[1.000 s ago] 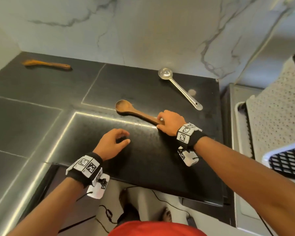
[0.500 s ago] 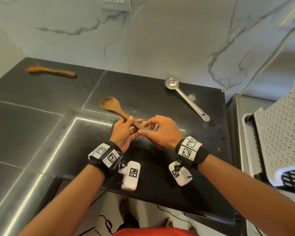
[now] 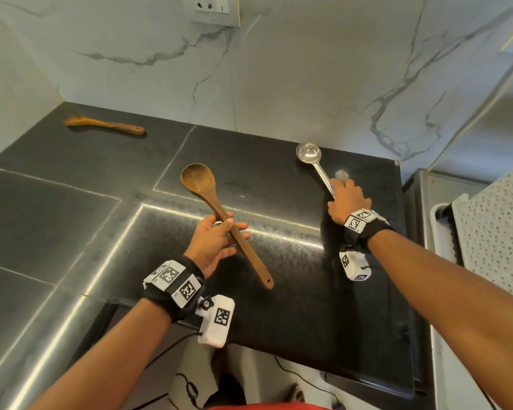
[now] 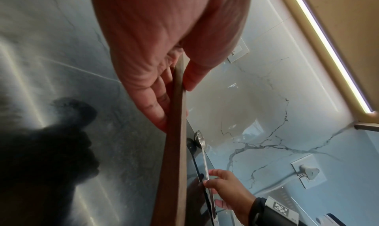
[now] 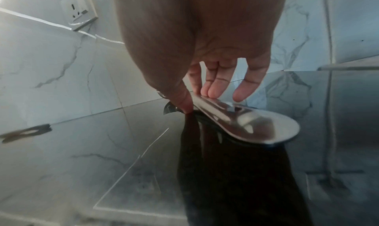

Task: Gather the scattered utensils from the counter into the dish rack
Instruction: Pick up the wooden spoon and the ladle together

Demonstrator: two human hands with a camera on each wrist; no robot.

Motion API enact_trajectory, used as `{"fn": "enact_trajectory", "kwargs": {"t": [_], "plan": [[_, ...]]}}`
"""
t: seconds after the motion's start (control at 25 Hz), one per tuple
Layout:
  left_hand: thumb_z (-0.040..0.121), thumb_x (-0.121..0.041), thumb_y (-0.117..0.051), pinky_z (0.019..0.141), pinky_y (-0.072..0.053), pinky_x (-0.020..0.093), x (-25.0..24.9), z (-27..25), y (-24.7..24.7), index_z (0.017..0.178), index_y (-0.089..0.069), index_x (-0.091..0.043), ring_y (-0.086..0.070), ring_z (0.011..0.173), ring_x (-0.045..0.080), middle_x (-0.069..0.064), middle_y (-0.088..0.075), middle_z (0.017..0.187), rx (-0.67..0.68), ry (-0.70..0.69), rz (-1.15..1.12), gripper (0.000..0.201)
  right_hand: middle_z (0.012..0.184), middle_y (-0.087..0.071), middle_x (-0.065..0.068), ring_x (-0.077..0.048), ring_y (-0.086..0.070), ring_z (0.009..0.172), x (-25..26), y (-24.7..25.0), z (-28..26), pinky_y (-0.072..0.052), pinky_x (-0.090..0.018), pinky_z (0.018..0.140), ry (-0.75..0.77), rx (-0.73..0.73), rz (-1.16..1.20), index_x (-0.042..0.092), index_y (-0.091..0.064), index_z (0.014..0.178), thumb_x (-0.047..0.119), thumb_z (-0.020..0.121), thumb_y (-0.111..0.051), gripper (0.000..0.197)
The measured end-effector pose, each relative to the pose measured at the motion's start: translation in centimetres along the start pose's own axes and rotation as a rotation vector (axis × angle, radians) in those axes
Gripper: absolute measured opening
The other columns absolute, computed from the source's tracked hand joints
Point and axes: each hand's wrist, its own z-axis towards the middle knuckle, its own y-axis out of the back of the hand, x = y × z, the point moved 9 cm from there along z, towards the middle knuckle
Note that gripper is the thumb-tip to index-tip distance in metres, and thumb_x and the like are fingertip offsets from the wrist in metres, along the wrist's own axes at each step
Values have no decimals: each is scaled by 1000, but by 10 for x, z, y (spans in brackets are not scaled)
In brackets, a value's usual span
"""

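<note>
My left hand (image 3: 231, 229) holds a wooden spoon (image 3: 198, 181) above the black counter (image 3: 71, 226), bowl pointing away. In the left wrist view its thumb and fingers (image 4: 162, 103) pinch the spoon's handle (image 4: 174, 156) mid-length. My right hand (image 3: 339, 189) is down on the handle of a steel ladle (image 3: 308, 153) lying near the back wall. Close up, the right hand (image 5: 197, 98) has its thumb beside the ladle handle (image 5: 256, 124) and its fingertips (image 5: 213, 90) on top, pinching it. A wooden spatula (image 3: 101, 124) lies in the far left corner.
A white perforated panel (image 3: 492, 232) and a tray edge (image 3: 437, 214) stand at the right, beyond the counter's end. A wall socket (image 3: 216, 8) sits above the counter. The marble wall closes the back and left sides.
The wooden spoon was lifted off the counter and passed from my right hand to my left. My right hand then moved right and back onto the steel ladle's handle.
</note>
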Motion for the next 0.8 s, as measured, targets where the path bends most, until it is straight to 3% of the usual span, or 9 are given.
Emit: {"fn": "enact_trajectory", "kwargs": {"t": [0.08,0.16,0.24,0.36,0.48,0.64,0.8], "plan": [[102,-13,-45,90,-55,52,4,-3,1,124,-49,-9,-71,102,34,20,-70,113,3,4,4,23,127,-50,-13,-35,-54,113,-5,-7,1,-49,-50,90,-34,47,55,19,-50,132,24,87,-64,48],[102,-13,-45,86,-57,49,6,-6,2,126,-49,-9,-72,100,33,21,-70,114,7,2,17,24,109,-62,-13,-31,-63,92,-12,-12,-2,-54,-39,75,-76,114,131,12,-62,112,29,82,-66,35],[102,-13,-46,82,-58,47,8,-7,4,127,-49,-8,-72,100,32,22,-69,116,7,0,30,25,95,-67,-12,-30,-65,81,-12,-12,-11,-50,-32,65,-103,155,207,10,-64,103,29,82,-64,29],[100,-12,-50,90,-56,52,13,-5,6,126,-52,-8,-70,104,32,21,-69,114,-12,-9,23,27,95,-67,-11,-33,-66,83,7,-3,-31,-54,-38,72,-95,115,359,16,-61,100,25,83,-52,21],[98,-12,-54,97,-51,55,15,-5,4,122,-59,-8,-68,104,29,14,-68,101,-19,-27,30,25,89,-67,-6,-29,-67,83,48,-2,-62,-58,-47,79,17,139,588,21,-60,94,25,83,-53,14],[97,-11,-56,91,-56,46,11,-5,1,120,-62,-8,-68,104,27,13,-68,102,-25,-60,5,24,76,-63,-1,-20,-60,71,111,-4,-111,-52,-43,70,179,132,777,15,-60,90,35,89,-62,21],[95,-13,-61,87,-57,37,5,-4,10,122,-61,-6,-71,105,26,15,-73,112,-27,-68,-49,29,76,-62,1,-19,-60,71,148,-8,-136,-51,-40,68,248,117,816,19,-57,88,44,93,-58,25]]}}
